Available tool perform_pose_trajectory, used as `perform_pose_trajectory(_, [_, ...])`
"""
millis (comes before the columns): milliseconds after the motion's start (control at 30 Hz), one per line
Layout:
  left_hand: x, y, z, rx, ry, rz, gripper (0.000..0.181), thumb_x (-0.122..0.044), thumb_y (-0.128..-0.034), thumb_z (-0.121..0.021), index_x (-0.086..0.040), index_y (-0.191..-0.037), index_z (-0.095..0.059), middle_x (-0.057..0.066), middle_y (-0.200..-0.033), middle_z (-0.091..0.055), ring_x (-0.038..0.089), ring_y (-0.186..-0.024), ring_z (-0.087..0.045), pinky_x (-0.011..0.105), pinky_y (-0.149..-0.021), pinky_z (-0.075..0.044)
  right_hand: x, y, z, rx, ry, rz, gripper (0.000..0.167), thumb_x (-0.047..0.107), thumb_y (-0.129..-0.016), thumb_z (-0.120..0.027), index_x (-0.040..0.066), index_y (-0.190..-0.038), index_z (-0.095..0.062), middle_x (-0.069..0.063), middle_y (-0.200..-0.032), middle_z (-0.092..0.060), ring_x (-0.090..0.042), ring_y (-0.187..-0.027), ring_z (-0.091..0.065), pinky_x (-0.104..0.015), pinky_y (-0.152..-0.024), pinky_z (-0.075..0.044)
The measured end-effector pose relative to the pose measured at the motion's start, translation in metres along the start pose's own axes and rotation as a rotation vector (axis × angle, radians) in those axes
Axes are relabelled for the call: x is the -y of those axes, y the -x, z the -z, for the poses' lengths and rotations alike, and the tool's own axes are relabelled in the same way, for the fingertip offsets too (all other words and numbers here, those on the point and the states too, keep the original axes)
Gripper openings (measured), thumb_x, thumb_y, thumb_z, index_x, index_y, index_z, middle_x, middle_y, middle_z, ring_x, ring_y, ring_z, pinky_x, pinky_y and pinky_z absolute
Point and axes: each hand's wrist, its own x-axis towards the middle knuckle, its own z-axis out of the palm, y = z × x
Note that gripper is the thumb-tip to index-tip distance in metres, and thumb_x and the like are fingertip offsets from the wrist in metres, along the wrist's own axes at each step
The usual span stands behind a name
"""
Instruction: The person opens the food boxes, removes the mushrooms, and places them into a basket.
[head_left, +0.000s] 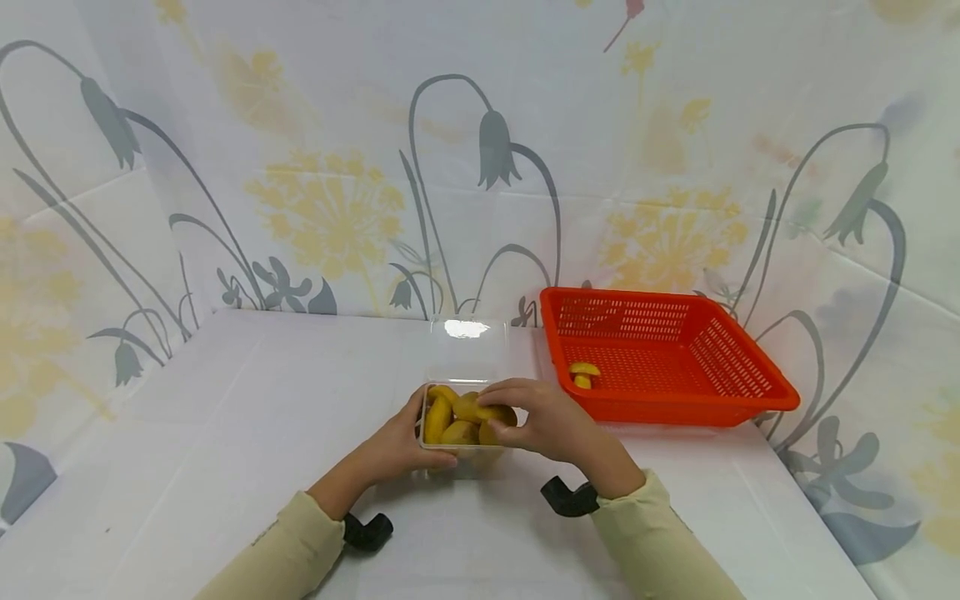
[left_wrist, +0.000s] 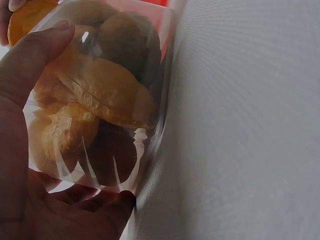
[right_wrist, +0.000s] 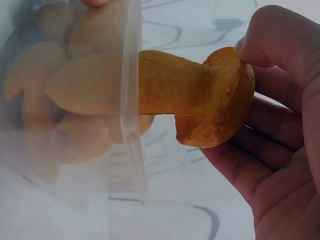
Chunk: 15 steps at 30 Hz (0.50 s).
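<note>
A clear plastic box [head_left: 465,448] full of yellow mushrooms [head_left: 438,418] sits on the table with its transparent lid [head_left: 468,350] tipped back. My left hand [head_left: 397,446] grips the box's left side, thumb along the near wall; the left wrist view shows its fingers around the plastic. At the box's right side, my right hand [head_left: 551,423] pinches a mushroom [right_wrist: 220,95] by its cap. That mushroom's stem reaches into the box while the cap stays outside the rim. Several more mushrooms show through the cloudy wall in the right wrist view.
To the right stands a red plastic basket [head_left: 675,407] with slotted walls. One yellow mushroom [head_left: 583,374] lies in its left corner. Behind the white tabletop [head_left: 187,467] hangs a flower-printed cloth [head_left: 337,125].
</note>
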Motion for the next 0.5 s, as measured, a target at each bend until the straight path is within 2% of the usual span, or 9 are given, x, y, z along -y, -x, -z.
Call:
perform_pose_trajectory(233, [0.0027,-0.0009,-0.001,-0.002,0.004,0.002,0.116,-0.044,-0.0683,-0.086,-0.022,-0.155,-0.012,0.006,-0.153,-0.037,0.032,-0.14,-0.038,0.055,-0.113,-0.033,-0.0079,0.0013,0.0046,-0.059,0.019,0.02,0.027,0.013,-0.087,-0.069,0.013,-0.114,-0.071,0.0,-0.115,-0.07,-0.016,-0.107,-0.065,-0.029,-0.087,-0.057])
perform_pose_trajectory(500, [0.0018,-0.0003,0.0,-0.004,-0.001,0.002,0.116,-0.044,-0.0686,-0.086,-0.021,-0.155,-0.012,0.006,-0.154,-0.037,0.031,-0.14,-0.038,0.056,-0.114,-0.032,-0.0095,0.0017,0.01,-0.139,0.0,0.081,0.028,0.012,-0.087,-0.071,0.011,-0.115,-0.07,-0.001,-0.113,-0.071,-0.016,-0.103,-0.066,-0.028,-0.086,-0.057])
